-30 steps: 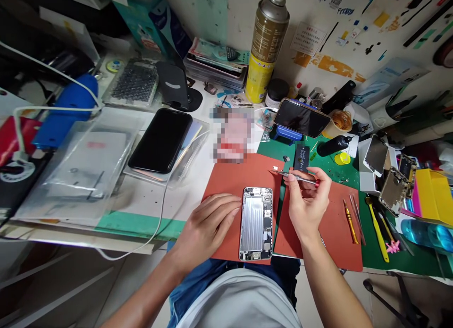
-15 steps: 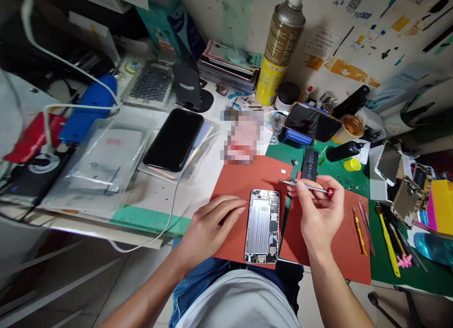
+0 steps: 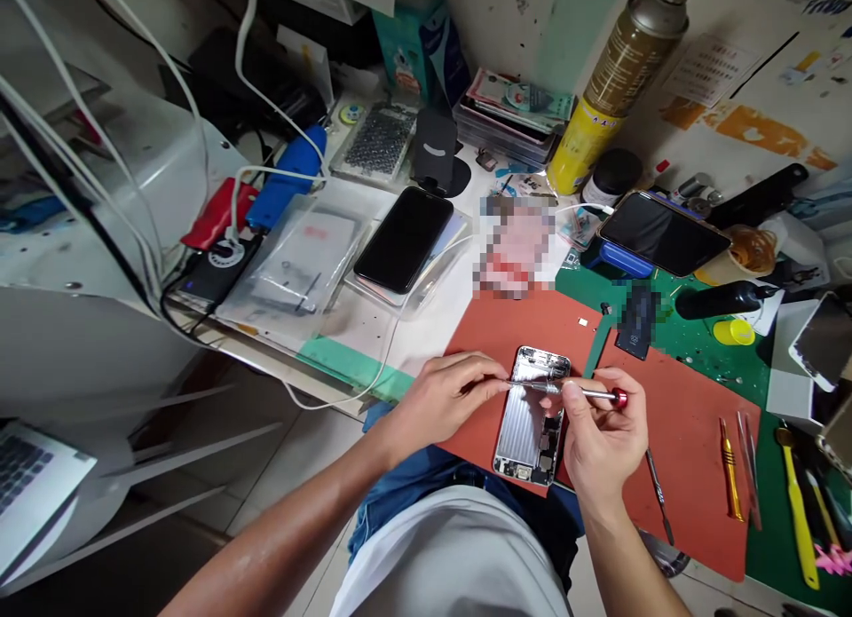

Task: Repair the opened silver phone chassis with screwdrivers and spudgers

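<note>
An opened phone body (image 3: 525, 422) lies on the red-brown mat (image 3: 479, 333), its silver inside facing up. My right hand (image 3: 603, 426) grips a slim screwdriver (image 3: 589, 391) with a red end cap, held nearly level above the upper part of the phone body. The driver's tip points left and reaches the fingertips of my left hand (image 3: 459, 391). That hand is closed, thumb and index finger together at the tip; anything tiny between them is too small to make out. A black battery (image 3: 637, 333) lies beyond my right hand.
Left of the mat are a black phone (image 3: 404, 240) and a white cable. A propped phone (image 3: 666, 233) and a spray can (image 3: 609, 93) stand behind. A metal pick (image 3: 658, 497), a gold screwdriver (image 3: 730, 470) and yellow-handled tool (image 3: 799, 510) lie right.
The view has turned left. My right hand has brought the screwdriver left over the phone body, and its tip now meets my left fingertips. A metal pick now shows beside my right wrist.
</note>
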Available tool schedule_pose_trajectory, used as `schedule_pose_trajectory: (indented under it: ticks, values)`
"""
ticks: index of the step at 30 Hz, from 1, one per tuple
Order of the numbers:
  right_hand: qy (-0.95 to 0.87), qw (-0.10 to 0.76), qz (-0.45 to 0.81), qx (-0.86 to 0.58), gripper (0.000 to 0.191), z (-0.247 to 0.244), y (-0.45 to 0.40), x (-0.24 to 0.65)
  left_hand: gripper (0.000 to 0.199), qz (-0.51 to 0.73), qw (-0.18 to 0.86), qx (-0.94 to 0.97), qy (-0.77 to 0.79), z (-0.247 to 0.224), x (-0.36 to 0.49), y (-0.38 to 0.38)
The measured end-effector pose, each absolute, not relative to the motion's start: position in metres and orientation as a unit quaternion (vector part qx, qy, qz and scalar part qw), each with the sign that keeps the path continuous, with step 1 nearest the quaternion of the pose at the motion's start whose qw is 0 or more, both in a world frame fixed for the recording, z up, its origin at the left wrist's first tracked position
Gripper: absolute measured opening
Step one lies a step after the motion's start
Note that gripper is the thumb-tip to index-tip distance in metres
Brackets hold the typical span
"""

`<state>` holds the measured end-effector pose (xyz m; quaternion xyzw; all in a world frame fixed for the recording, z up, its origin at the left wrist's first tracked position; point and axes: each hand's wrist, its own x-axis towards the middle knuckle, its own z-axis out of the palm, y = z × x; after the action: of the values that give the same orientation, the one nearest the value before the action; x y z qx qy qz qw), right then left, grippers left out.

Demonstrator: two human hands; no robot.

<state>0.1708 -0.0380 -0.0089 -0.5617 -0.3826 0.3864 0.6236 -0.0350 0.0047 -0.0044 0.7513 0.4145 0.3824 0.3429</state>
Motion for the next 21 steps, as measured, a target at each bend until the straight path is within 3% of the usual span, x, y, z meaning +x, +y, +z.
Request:
schedule_pose_trajectory:
  ticks: [6,21]
  values:
    - [-0.396,0.616,0.374,-0.57,0.036,-0.0098,-0.0422,0.1694,0.014,0.371,0.344,0.745,0.435,-0.0058,-0.0349,0.0031]
    - [-0.399,0.621,0.374,-0.561,0.037,-0.0079,-0.0414,0.169,0.006,0.399,0.336,0.751,0.404,-0.0079,-0.0352,0.0055]
